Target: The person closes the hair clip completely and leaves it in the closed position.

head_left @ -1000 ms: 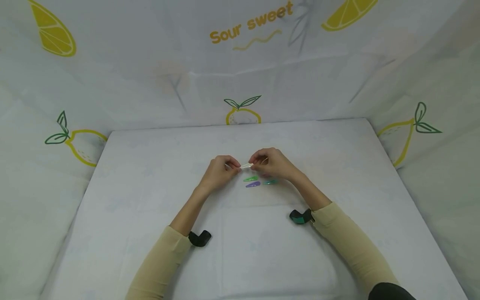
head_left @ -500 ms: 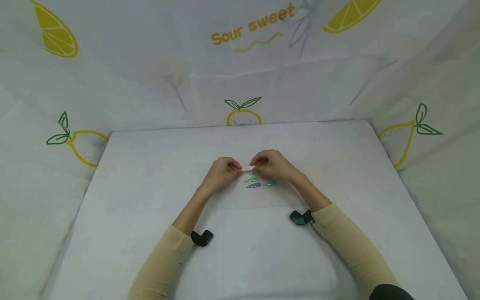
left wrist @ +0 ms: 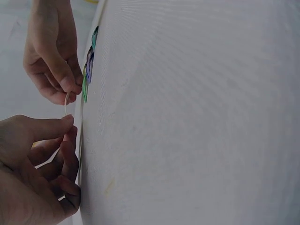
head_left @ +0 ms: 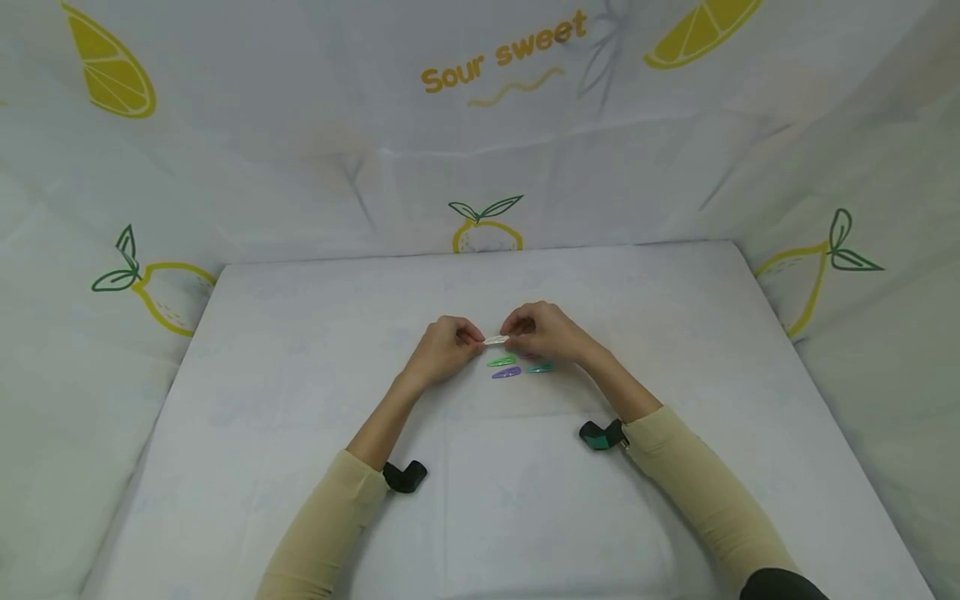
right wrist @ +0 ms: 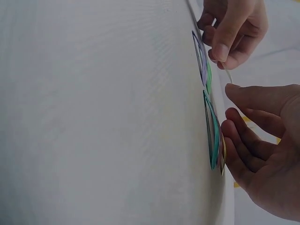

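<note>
A white snap hair clip (head_left: 495, 340) is stretched between my two hands, low above the table. My left hand (head_left: 444, 348) pinches its left end between thumb and fingertips. At the other end my right hand (head_left: 546, 332) holds it the same way. In the left wrist view the clip (left wrist: 66, 104) shows edge-on as a thin, slightly bowed strip. Just in front of the hands lie a green clip (head_left: 502, 361), a purple clip (head_left: 507, 372) and a teal clip (head_left: 540, 367). Beside the teal one, the right wrist view shows a yellowish and a dark reddish edge, partly hidden.
The table (head_left: 315, 333) is covered in white cloth. White lemon-printed cloth (head_left: 337, 200) hangs behind and at both sides. A dark wrist camera (head_left: 405, 477) sits on the left forearm, another camera (head_left: 602, 434) on the right.
The white clip, earlier showing a gap between its two parts, now looks narrower and flatter. Both hands keep their grip and have barely shifted. The coloured clips lie as before.
</note>
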Action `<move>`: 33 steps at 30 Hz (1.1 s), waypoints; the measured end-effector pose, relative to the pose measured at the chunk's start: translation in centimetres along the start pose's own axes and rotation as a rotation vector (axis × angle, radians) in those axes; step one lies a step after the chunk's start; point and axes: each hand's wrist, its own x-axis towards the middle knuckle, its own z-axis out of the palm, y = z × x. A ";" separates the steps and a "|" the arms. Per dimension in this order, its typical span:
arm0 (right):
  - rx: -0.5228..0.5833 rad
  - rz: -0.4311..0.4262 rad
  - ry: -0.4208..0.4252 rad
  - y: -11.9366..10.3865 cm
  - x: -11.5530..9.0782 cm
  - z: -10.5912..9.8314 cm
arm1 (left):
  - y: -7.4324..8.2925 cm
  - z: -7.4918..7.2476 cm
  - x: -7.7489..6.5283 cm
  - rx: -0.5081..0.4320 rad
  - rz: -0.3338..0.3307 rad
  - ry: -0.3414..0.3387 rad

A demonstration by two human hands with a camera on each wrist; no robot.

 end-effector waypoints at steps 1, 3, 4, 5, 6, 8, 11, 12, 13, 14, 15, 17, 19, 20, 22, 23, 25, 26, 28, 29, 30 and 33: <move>-0.004 0.001 -0.002 0.0 0.0 0.0 | 0.0 0.0 0.0 -0.002 0.001 -0.002; -0.010 0.001 -0.003 0.0 0.0 0.0 | -0.1 0.0 0.1 -0.006 0.000 -0.006; -0.013 -0.001 -0.003 0.0 0.0 0.0 | -0.1 0.1 0.1 -0.007 -0.002 -0.008; -0.018 -0.001 -0.005 0.1 0.1 0.0 | -0.2 0.1 0.1 -0.010 -0.004 -0.012; -0.019 -0.003 -0.006 0.1 0.1 0.0 | -0.3 0.1 0.2 -0.012 -0.005 -0.015; -0.026 -0.003 -0.014 0.3 0.2 0.0 | -0.4 0.1 0.2 -0.015 -0.009 -0.021; -0.034 -0.002 -0.030 0.4 0.3 -0.2 | -0.4 0.1 0.3 -0.019 -0.007 -0.027; -0.033 0.001 -0.035 0.4 0.3 -0.2 | -0.4 0.1 0.3 -0.021 -0.007 -0.028; -0.035 0.002 -0.040 0.4 0.3 -0.3 | -0.4 0.1 0.3 -0.022 -0.007 -0.029; -0.035 0.003 -0.044 0.4 0.3 -0.3 | -0.4 0.1 0.3 -0.022 -0.007 -0.030; -0.035 0.006 -0.047 0.4 0.3 -0.3 | -0.4 0.1 0.3 -0.021 -0.007 -0.031; -0.034 0.012 -0.052 0.5 0.4 -0.4 | -0.4 0.1 0.3 -0.022 -0.011 -0.031; -0.035 0.017 -0.057 0.5 0.4 -0.4 | -0.4 0.1 0.3 -0.019 -0.013 -0.031; -0.034 0.019 -0.059 0.5 0.5 -0.4 | -0.4 0.1 0.3 -0.018 -0.014 -0.031; -0.031 0.021 -0.064 0.5 0.5 -0.4 | -0.4 0.2 0.3 -0.016 -0.015 -0.031; -0.027 0.023 -0.067 0.5 0.5 -0.4 | -0.4 0.2 0.3 -0.016 -0.017 -0.032; -0.024 0.024 -0.071 0.5 0.6 -0.5 | -0.4 0.2 0.4 -0.016 -0.021 -0.033; -0.022 0.025 -0.071 0.5 0.6 -0.5 | -0.4 0.2 0.4 -0.015 -0.023 -0.033; -0.019 0.027 -0.072 0.5 0.6 -0.5 | -0.4 0.2 0.4 -0.017 -0.026 -0.032; -0.018 0.029 -0.072 0.5 0.6 -0.5 | -0.4 0.2 0.4 -0.017 -0.026 -0.031; -0.017 0.031 -0.071 0.5 0.6 -0.5 | -0.4 0.2 0.4 -0.017 -0.026 -0.030; -0.008 0.046 -0.074 0.5 0.5 -0.6 | -0.4 0.3 0.3 -0.018 -0.024 -0.028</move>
